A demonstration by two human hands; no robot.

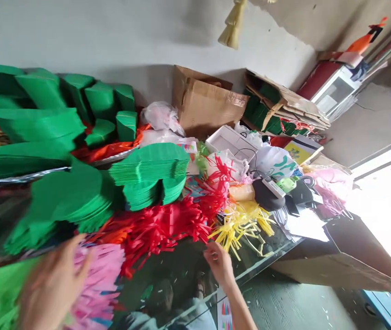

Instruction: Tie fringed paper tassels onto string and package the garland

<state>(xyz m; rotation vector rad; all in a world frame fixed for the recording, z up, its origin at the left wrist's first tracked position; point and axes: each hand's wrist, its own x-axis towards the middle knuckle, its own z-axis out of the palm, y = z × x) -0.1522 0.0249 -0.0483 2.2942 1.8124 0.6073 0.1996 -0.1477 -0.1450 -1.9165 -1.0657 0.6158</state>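
Crowding the far side of the glass-topped surface: a brown corrugated cardboard box with its flaps open, a crumpled white plastic bag, a shallow white cardboard box and a flattened cardboard carton holding green paper. Stacked in front of those and blocking the way toward the wall, thick piles of green scallop-edged paper. Spreading across the near part, a loose tangle of narrow red fringed paper strips, with yellow fringed paper strips just beside it and pink fringed paper strips at lower left. Left hand blurred, fingers spread wide open and holding nothing visible, right at the pink strips, contact impossible to confirm. Right hand just below the red strips, fingertips pinched close together; anything held too small to tell. Between the hands, a stretch of reflective glass dotted with paper snips, running to the surface's edge, and past that edge a grey plank floor.
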